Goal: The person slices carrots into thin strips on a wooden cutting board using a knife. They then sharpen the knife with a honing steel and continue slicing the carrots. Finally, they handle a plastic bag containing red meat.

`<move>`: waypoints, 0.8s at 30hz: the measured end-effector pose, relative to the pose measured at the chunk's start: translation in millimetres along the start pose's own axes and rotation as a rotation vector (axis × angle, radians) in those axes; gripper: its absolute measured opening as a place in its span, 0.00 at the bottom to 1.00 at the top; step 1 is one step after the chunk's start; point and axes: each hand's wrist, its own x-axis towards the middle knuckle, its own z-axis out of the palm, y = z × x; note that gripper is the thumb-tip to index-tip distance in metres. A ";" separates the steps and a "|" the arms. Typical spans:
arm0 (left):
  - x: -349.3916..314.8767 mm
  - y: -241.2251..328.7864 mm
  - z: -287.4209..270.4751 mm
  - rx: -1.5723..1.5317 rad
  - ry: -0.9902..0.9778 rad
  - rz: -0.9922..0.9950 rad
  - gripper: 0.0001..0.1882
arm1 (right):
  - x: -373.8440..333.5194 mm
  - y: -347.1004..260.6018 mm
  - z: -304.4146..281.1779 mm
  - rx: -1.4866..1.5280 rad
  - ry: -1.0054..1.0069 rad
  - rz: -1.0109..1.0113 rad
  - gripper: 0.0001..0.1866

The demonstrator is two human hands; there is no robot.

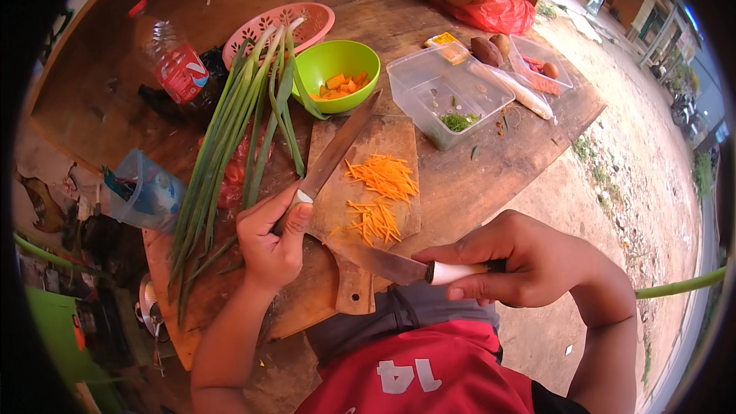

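The left hand (pixel 270 241) is gripping the handle of a long knife (pixel 337 149) whose blade is lying flat across the far-left corner of the wooden cutting board (pixel 391 134), pointing toward the green bowl (pixel 337 61) of orange chunks. The right hand (pixel 529 261) is clenching the white handle of a second knife (pixel 387 264), its blade reaching left over the near edge of the board, just beside the shredded carrot (pixel 381 195) piled in the middle. Long green onions (pixel 230 153) are lying to the left of the board. With both hands holding blades and the tips sitting close together, one edge could be nicking the other wrist, or carrot strips could be sliding off onto the table (pixel 475 176).
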 end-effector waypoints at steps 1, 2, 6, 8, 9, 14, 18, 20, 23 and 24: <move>-1.9 0.0 1.0 -0.015 -0.021 0.001 0.18 | 1.7 3.2 4.5 -0.169 0.182 -0.145 0.26; -4.1 0.0 2.1 -0.030 -0.043 0.002 0.18 | 5.1 8.0 9.4 -0.340 0.363 -0.288 0.27; -8.2 12.9 3.5 -0.108 -0.100 -0.006 0.18 | 29.7 50.3 -8.9 -0.786 0.664 -0.428 0.35; -6.1 11.3 -2.7 -0.137 -0.105 -0.024 0.18 | 24.1 83.8 -10.5 -0.933 0.444 -0.490 0.36; -4.5 9.5 -3.5 -0.156 -0.104 -0.032 0.18 | 15.7 91.4 -8.9 -1.033 0.265 -0.319 0.34; -5.4 9.5 6.3 -0.075 -0.095 0.065 0.17 | 16.1 58.8 3.0 0.027 0.456 -0.092 0.26; -6.8 0.6 -3.0 -0.060 -0.014 -0.080 0.17 | 4.6 12.0 -3.2 0.351 -0.043 0.275 0.24; -3.1 -2.8 -5.3 -0.039 -0.033 -0.044 0.17 | 8.1 22.1 -2.2 0.001 -0.104 -0.058 0.26; -3.9 -0.5 -0.8 -0.043 -0.072 0.007 0.17 | 20.8 31.1 13.7 -0.344 0.431 -0.426 0.31; -5.4 2.7 1.4 -0.051 -0.087 0.023 0.18 | 23.9 24.6 8.9 -0.455 0.565 -0.403 0.33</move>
